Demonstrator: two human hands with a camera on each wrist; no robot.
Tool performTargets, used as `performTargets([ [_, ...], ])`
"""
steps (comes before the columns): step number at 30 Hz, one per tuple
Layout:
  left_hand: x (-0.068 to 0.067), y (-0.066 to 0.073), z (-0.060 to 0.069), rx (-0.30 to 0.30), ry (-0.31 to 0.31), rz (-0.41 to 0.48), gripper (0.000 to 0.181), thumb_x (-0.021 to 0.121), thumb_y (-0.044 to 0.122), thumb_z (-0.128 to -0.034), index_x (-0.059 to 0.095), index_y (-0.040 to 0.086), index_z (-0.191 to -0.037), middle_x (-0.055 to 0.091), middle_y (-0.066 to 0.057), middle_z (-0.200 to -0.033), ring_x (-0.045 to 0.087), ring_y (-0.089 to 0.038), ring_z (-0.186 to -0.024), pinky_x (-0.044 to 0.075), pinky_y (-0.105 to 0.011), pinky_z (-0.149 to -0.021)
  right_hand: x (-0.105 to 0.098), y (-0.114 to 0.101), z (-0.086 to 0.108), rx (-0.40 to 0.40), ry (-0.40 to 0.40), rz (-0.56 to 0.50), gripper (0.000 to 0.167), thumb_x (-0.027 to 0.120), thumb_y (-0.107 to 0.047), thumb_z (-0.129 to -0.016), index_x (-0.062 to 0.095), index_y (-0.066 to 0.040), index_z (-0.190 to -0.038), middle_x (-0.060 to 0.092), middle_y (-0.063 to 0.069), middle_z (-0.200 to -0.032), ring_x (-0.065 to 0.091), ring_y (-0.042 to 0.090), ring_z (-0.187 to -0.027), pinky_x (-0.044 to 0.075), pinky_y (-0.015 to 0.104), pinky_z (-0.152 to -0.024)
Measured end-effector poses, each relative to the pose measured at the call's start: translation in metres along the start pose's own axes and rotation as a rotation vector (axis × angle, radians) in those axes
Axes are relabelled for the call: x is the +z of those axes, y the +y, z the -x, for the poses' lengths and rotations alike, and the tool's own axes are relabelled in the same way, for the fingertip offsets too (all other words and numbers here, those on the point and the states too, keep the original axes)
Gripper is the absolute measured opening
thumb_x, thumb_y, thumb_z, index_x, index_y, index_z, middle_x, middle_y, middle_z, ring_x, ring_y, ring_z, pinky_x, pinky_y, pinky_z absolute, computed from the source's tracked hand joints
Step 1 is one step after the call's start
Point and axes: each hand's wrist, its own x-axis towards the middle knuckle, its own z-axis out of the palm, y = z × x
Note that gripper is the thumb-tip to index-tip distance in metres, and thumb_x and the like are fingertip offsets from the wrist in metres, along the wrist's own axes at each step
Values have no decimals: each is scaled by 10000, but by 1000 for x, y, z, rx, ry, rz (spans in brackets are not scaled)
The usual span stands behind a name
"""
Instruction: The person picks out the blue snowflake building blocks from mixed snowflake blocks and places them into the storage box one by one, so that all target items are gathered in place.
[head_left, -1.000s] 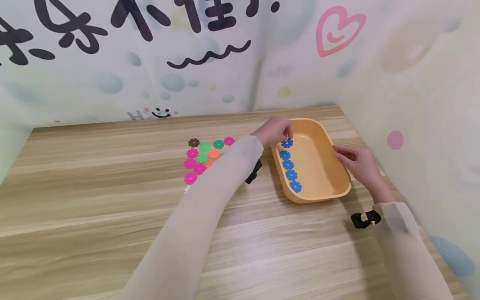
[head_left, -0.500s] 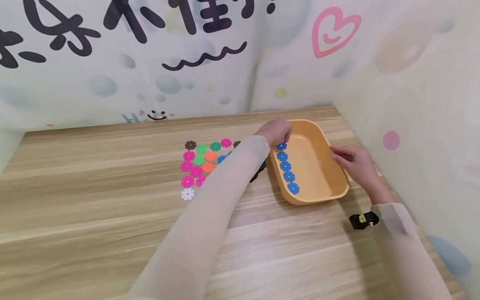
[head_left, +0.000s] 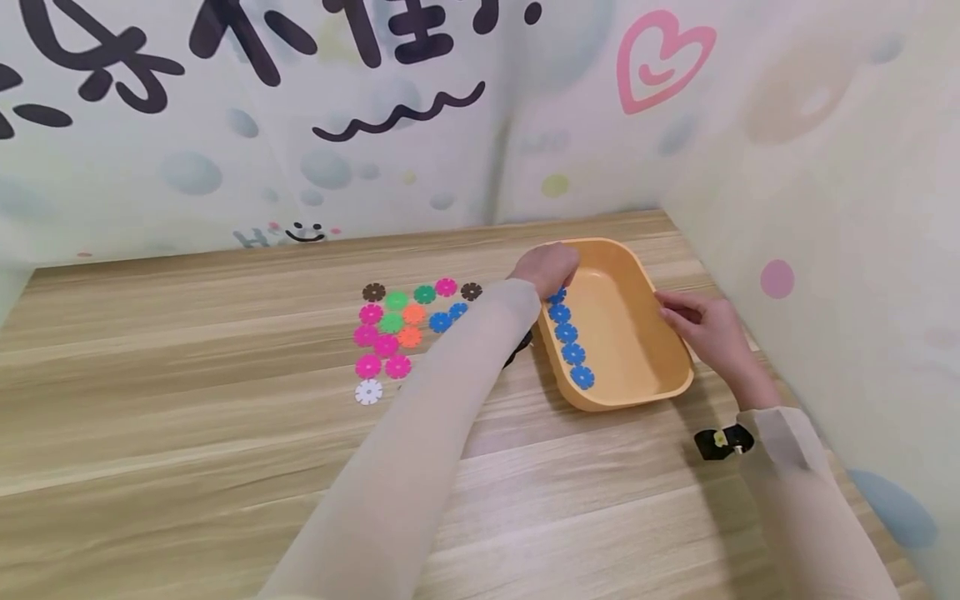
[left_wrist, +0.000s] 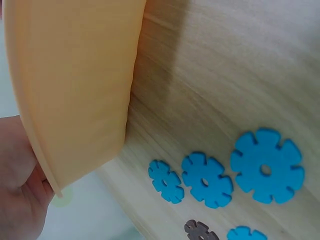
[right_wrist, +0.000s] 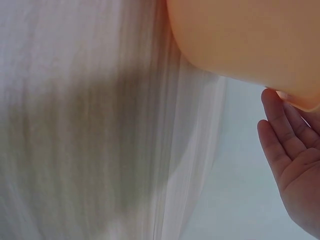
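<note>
Right hand (head_left: 711, 327) with rim of tray (head_left: 618, 337) in pinched grip, left hand (head_left: 547, 267) over blue discs (head_left: 566, 332), grip unclear

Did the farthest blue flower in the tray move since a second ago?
Yes. Against the tray, the far blue piece shifted slightly left and down in the head view, closer to the next blue piece.

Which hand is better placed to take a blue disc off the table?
Probably the left hand: nearer those blue discs, while the right hand grips the orange tray at its right rim.
</note>
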Motion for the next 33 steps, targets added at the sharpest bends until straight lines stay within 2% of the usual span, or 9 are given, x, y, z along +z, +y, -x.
performTargets([
  [3,1,2,0,-4,-1,-28,177,513,-8,-877,641,103,-824,605,15,-866,500,-116,-766,432,-224,-645,0,0,1,-5,4,-3,281,596,-37,-877,601,80,-1133,593,260,-1094,498,-151,-853,426,50,-689],
  [6,1,0,1,-7,-11,-41,165,520,-4,-885,637,109,-909,613,15,-964,524,-114,-846,450,-230,-711,1,-1,-1,-15,3,-4,276,595,-28,-875,602,86,-1126,596,261,-1086,499,-153,-848,426,51,-687],
  [10,0,-4,2,6,-25,21,254,495,-30,-888,623,119,-1048,596,17,-1101,527,-117,-985,437,-241,-831,2,-1,-2,-23,1,-4,272,593,-14,-873,600,93,-1122,596,266,-1080,493,-162,-842,427,51,-686],
  [15,-4,-10,8,61,18,230,228,495,17,-904,633,78,-1074,593,-28,-1073,510,-145,-957,409,-230,-859,2,-1,-2,-18,0,11,274,592,-29,-877,602,87,-1125,597,264,-1081,484,-169,-840,421,44,-685],
  [18,-6,-14,14,100,82,391,176,538,51,-897,647,45,-1036,606,-52,-999,515,-153,-887,420,-216,-814,0,-1,-1,-12,2,30,273,594,-38,-878,606,79,-1125,602,259,-1077,478,-173,-836,414,37,-681],
  [22,-9,-20,28,124,163,569,153,573,55,-886,651,20,-1013,624,-63,-968,544,-144,-867,435,-185,-774,1,-1,0,-8,0,55,275,598,-54,-879,613,64,-1127,608,247,-1074,478,-167,-832,408,31,-674],
  [25,-13,-26,44,101,190,677,152,578,52,-888,645,14,-1018,625,-81,-985,552,-144,-885,442,-174,-768,1,-1,0,2,-5,68,282,593,-71,-886,611,53,-1139,607,240,-1086,482,-154,-839,406,30,-675],
  [29,-14,-36,64,56,218,744,147,582,29,-880,643,2,-1011,619,-89,-984,552,-152,-893,447,-181,-773,0,-2,0,24,-6,65,290,590,-73,-888,605,47,-1152,604,237,-1095,481,-159,-836,408,32,-677],
  [33,-5,-46,80,7,224,750,137,601,26,-864,649,-5,-989,611,-72,-945,554,-159,-873,454,-195,-759,0,-3,1,37,-2,52,294,592,-76,-887,603,52,-1151,603,246,-1088,485,-162,-823,408,31,-671],
])
